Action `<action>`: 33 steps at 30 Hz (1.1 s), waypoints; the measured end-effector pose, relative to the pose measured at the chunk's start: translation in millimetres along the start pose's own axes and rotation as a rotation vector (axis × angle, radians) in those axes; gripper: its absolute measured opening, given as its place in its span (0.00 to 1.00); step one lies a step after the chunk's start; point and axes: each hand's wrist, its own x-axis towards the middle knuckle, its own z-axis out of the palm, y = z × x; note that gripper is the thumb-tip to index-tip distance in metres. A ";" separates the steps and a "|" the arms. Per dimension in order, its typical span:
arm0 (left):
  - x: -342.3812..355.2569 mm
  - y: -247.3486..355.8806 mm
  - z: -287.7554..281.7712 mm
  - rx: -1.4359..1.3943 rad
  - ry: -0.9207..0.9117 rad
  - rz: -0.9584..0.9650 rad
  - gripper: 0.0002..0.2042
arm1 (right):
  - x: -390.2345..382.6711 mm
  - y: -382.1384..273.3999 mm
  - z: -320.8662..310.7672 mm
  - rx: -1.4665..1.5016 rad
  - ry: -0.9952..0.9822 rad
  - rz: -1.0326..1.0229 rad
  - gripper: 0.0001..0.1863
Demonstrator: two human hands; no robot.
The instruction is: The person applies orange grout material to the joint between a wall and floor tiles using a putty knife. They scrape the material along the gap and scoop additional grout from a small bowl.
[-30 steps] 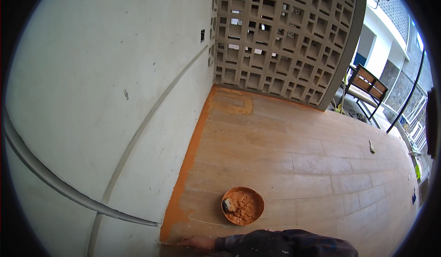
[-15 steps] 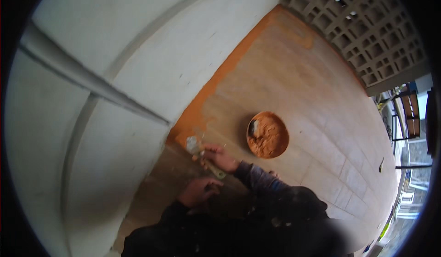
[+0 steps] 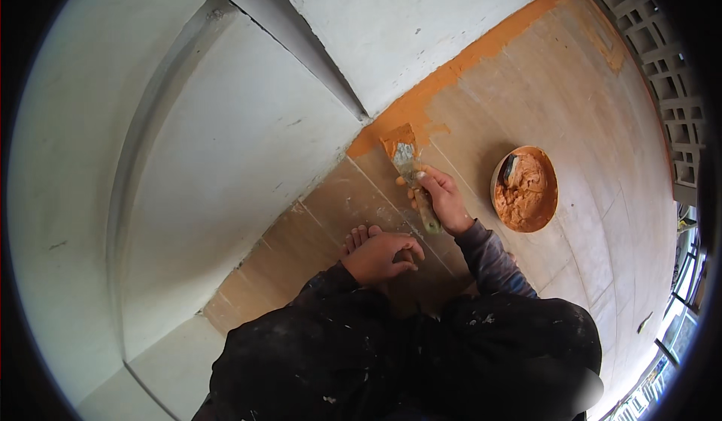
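- A putty knife (image 3: 429, 209) is in the person's right hand (image 3: 444, 195), near the middle of the view, over the tiled floor (image 3: 602, 143).
- The knife's long axis runs steeply, leaning a little left: the handle's butt, with a hole in it, points back toward the person's knees, and the blade (image 3: 404, 150) points away, up and slightly left.
- The blade's front edge, smeared with orange, overlaps the near end of an orange band (image 3: 459, 69) along the foot of a white wall (image 3: 241, 105); whether it presses on the floor, I cannot tell.
- The right hand is clamped around the handle, thumb on top, fingertips showing past its left side.
- The left hand (image 3: 378, 259) is loosely curled, thumb and fingers apart, with nothing visible between them; it is just beside the toes of a bare foot (image 3: 359, 237).
- To the right of the right hand, apart from it, a round bowl (image 3: 554, 184) of orange paste (image 3: 519, 204) stands on the floor.
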 end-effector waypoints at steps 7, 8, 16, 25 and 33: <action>0.7 0.4 -8.0 0.037 -0.003 -0.049 0.12 | 11.9 -10.7 10.4 -1.367 0.189 -0.648 0.21; -0.2 -1.6 -8.0 0.032 0.006 -0.060 0.12 | 16.7 -8.0 12.1 -1.364 0.189 -0.646 0.21; -4.0 -1.9 -11.4 0.057 0.009 -0.089 0.14 | 41.4 7.8 27.6 -1.446 0.212 -0.524 0.26; -1.4 -12.2 -5.1 0.051 0.012 -0.055 0.16 | 42.0 6.1 51.3 -1.496 0.175 -0.283 0.30; 1.6 -14.9 0.9 0.133 0.028 0.008 0.17 | 44.0 -24.2 61.5 -1.544 0.102 -0.147 0.27</action>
